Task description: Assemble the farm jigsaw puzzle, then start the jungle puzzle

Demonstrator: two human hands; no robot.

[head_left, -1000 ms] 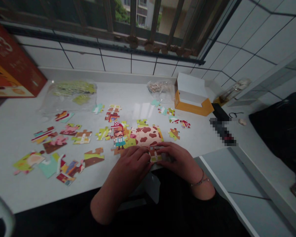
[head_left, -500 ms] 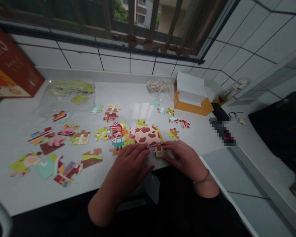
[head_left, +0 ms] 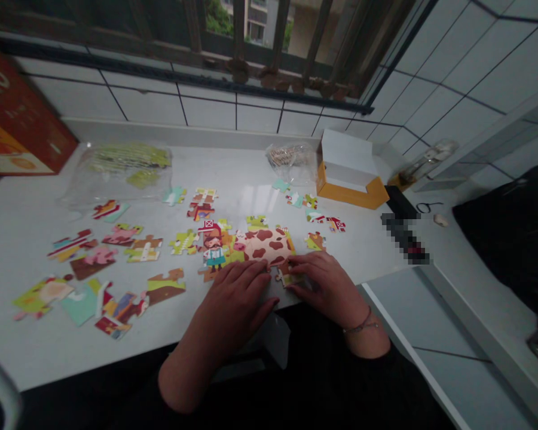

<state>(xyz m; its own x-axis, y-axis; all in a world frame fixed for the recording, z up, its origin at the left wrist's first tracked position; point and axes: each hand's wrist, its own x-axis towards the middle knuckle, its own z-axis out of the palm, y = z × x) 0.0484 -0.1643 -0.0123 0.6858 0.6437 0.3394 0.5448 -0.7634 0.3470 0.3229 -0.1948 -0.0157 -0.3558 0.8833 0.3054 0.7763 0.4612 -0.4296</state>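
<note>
A partly joined jigsaw puzzle (head_left: pixel 266 246) lies on the white tabletop, showing a brown-spotted cow and a figure in blue overalls. My left hand (head_left: pixel 240 289) rests on its lower edge, fingers stretched side by side and thumb apart. Between the thumb and fingers of my right hand (head_left: pixel 325 283) is a brown and green puzzle piece (head_left: pixel 286 275), just below the cow at the lower right of the joined part. Its right end is covered by my fingers, and whether it locks into its neighbours I cannot tell.
Loose puzzle pieces (head_left: pixel 165 286) are scattered to the left, and a few more (head_left: pixel 316 240) lie to the right. Behind them are a clear bag of green pieces (head_left: pixel 125 164), a smaller bag (head_left: pixel 291 161) and an open yellow box (head_left: pixel 352 191). A large red box (head_left: pixel 22 119) stands far left.
My right hand has shifted slightly left with the puzzle piece, which has turned a little and sits closer to the joined part. My left hand has hardly moved.
</note>
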